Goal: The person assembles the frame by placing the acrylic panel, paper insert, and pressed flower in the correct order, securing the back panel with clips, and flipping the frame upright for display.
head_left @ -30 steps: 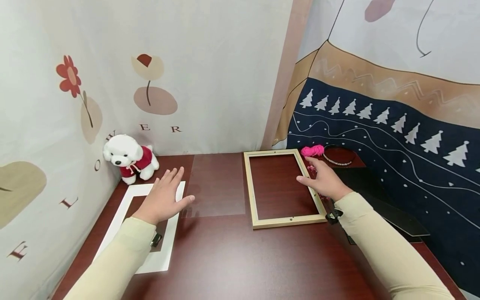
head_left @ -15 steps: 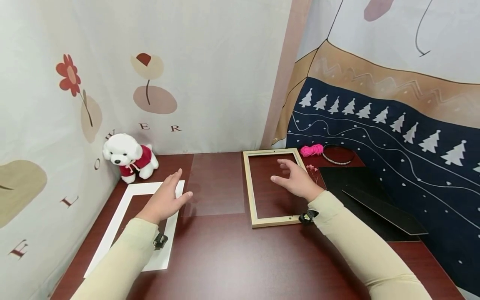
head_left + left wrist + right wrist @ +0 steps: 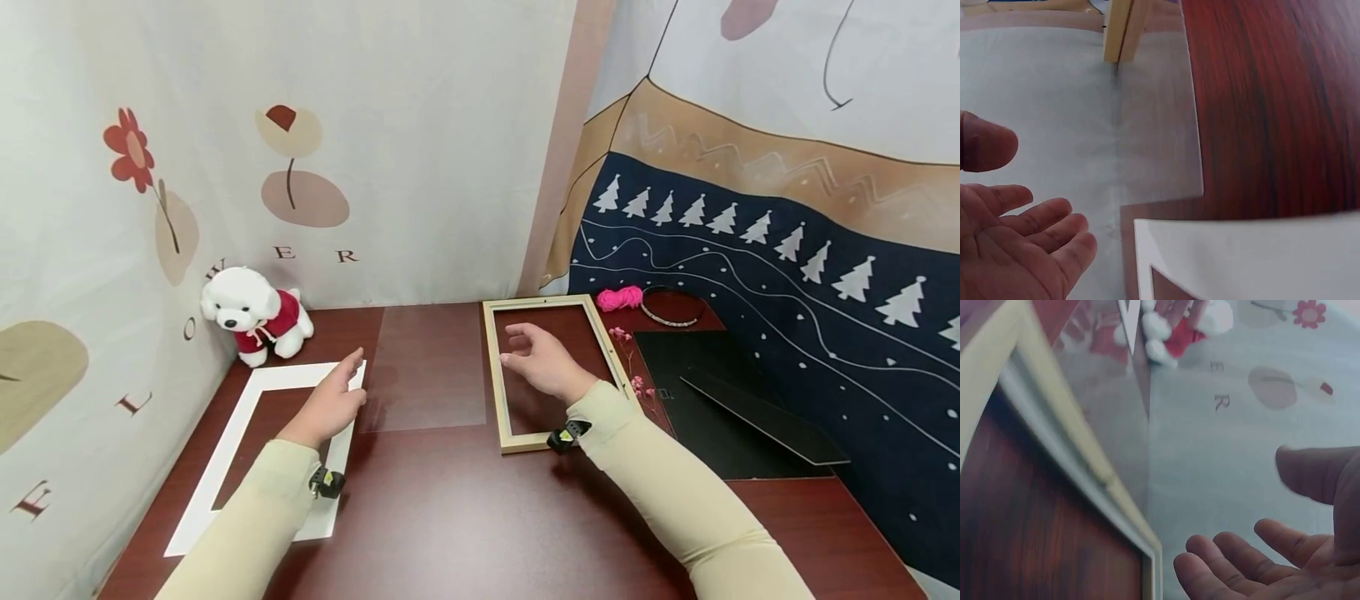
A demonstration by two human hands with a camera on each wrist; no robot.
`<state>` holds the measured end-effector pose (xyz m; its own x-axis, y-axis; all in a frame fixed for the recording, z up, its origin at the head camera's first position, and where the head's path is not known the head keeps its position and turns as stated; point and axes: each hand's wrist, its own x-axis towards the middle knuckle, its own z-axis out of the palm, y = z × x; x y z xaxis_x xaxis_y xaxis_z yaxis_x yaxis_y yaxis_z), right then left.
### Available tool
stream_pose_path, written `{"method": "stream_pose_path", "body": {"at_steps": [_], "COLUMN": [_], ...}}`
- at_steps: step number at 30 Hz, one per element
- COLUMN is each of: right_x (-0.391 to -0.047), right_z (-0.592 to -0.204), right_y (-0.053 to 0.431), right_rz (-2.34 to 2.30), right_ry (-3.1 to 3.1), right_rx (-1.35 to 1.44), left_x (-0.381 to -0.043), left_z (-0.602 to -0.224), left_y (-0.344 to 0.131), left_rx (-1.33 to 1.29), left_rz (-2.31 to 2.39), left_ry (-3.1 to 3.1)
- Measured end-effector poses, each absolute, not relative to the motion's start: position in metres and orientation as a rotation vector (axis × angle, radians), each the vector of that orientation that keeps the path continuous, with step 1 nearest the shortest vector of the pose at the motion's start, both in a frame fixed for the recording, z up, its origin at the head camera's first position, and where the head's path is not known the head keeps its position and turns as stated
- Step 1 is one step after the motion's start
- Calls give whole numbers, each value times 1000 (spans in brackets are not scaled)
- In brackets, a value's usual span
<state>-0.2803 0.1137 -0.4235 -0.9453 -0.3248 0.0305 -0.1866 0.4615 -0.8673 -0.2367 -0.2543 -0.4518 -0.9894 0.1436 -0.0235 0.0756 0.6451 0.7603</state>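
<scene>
My left hand (image 3: 324,410) hovers over the right side of a white picture mat (image 3: 202,467), its fingers relaxed and holding nothing. Over a light wooden picture frame (image 3: 491,367) hangs my right hand (image 3: 546,364), fingers loosely bent, nothing in it. Between mat and frame lies a clear sheet (image 3: 431,367), flat on the table. In the left wrist view the palm and spread fingers (image 3: 1054,225) show beside the sheet's edge. The right wrist view has the frame's corner (image 3: 1022,337) to the left of the bare fingers (image 3: 1235,562).
A white toy dog (image 3: 258,312) in a red top sits behind the mat. On the right lie a black backing board (image 3: 720,417) with its stand strut raised, pink dried flowers (image 3: 637,383), pink yarn (image 3: 619,298) and a dark hoop (image 3: 671,321). Fabric walls border the dark red table (image 3: 435,517).
My right hand has moved left, from the frame's right edge to over its opening. The left hand has shifted only slightly, its fingers drawn closer together. The objects on the table stay put.
</scene>
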Motion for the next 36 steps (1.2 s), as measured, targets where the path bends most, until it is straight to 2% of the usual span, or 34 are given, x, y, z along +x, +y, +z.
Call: {"method": "stream_pose_path", "body": {"at_steps": [7,18,36], "right_x": [-275,-268,-279], "right_z": [-430,-449,-447], "right_y": [80,41,31], "right_rz": [-1521,-1502,-1729], "right_ry": [2438,2347,2174], "right_rx": [-444,-290,15], "left_x": [-235,-236,-242], "left_z": [-457,-465,-469], "left_y": [-251,-249,-252], "left_rx": [49,66,-65], "left_rz": [1493,1542,1605], "left_ry": [2534,2439,2382]}}
